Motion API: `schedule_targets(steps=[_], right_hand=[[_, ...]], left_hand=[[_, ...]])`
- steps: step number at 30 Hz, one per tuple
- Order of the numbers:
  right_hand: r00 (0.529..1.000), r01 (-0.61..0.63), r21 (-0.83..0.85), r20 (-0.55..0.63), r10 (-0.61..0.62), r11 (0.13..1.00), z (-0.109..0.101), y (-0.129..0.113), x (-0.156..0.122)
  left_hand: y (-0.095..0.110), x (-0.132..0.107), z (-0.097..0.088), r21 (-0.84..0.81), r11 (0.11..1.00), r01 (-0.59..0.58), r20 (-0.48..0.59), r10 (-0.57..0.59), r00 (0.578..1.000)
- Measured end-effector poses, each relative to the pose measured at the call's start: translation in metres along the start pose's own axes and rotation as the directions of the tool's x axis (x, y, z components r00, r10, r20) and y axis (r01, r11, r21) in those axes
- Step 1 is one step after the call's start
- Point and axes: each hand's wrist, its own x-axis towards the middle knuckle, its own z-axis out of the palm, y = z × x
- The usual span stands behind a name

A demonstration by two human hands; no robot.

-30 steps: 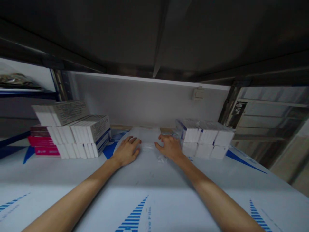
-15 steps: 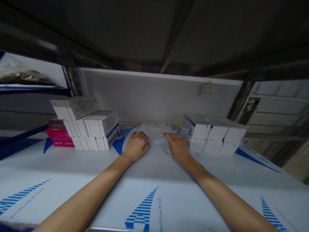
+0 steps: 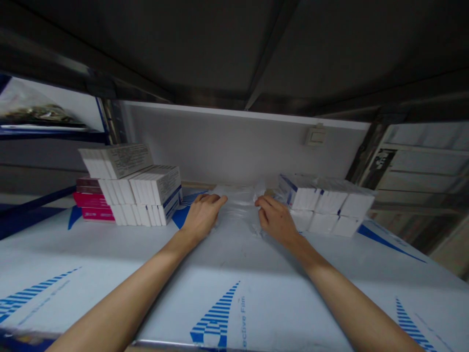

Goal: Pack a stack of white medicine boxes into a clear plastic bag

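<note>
A clear plastic bag (image 3: 240, 199) lies stretched across the back middle of the shelf, between my two hands. At its left side my left hand (image 3: 202, 215) is closed, thumb and fingers pinching the film. Opposite, the fingers of my right hand (image 3: 276, 217) are bent around the bag's right edge, and crumpled film sticks up beside the fingertips. Just left of my left hand stand stacked white boxes (image 3: 146, 190) with dark print. To the right of my right hand are more white boxes (image 3: 324, 200), bundled in clear wrap.
Blue-printed protective film covers the shelf (image 3: 164, 313). Red and pink boxes (image 3: 95, 203) sit behind the left stack. A wall switch (image 3: 315, 136) is at the back right. The dark underside of an upper shelf (image 3: 205, 54) hangs low overhead. Metal posts (image 3: 370, 156) flank both sides.
My left hand has turned and closed from spread fingers to a pinch on the bag. The fingers of my right hand have curled in, and the film between the hands is pulled tauter.
</note>
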Motion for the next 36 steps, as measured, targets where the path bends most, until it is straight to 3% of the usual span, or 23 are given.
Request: schedule_targets(steps=[6, 12, 17, 25, 36], right_hand=[[1.0, -0.006, 0.072, 0.031, 0.004, 0.997, 0.0, 0.006, 0.002], [0.989, 0.11, 0.142, 0.08, -0.122, 0.984, 0.003, 0.017, -0.002], [0.983, 0.123, 0.063, 0.13, -0.13, 0.99, 0.007, 0.015, -0.004], [0.996, 0.053, 0.066, 0.074, -0.058, 0.996, 0.011, 0.013, -0.003], [0.983, 0.13, 0.179, 0.108, -0.151, 0.975, 0.006, 0.016, -0.004]], left_hand=[[-0.003, 0.0, 0.003, -0.007, 1.0, -0.013, -0.016, 0.013, 1.0], [-0.004, 0.001, 0.008, 0.02, 0.999, -0.043, -0.074, 0.045, 0.996], [0.002, 0.0, 0.007, 0.053, 0.991, -0.124, -0.084, 0.128, 0.988], [0.005, 0.0, 0.008, 0.048, 0.987, -0.152, -0.018, 0.153, 0.988], [0.005, -0.002, 0.007, 0.047, 0.98, -0.193, -0.008, 0.193, 0.981]])
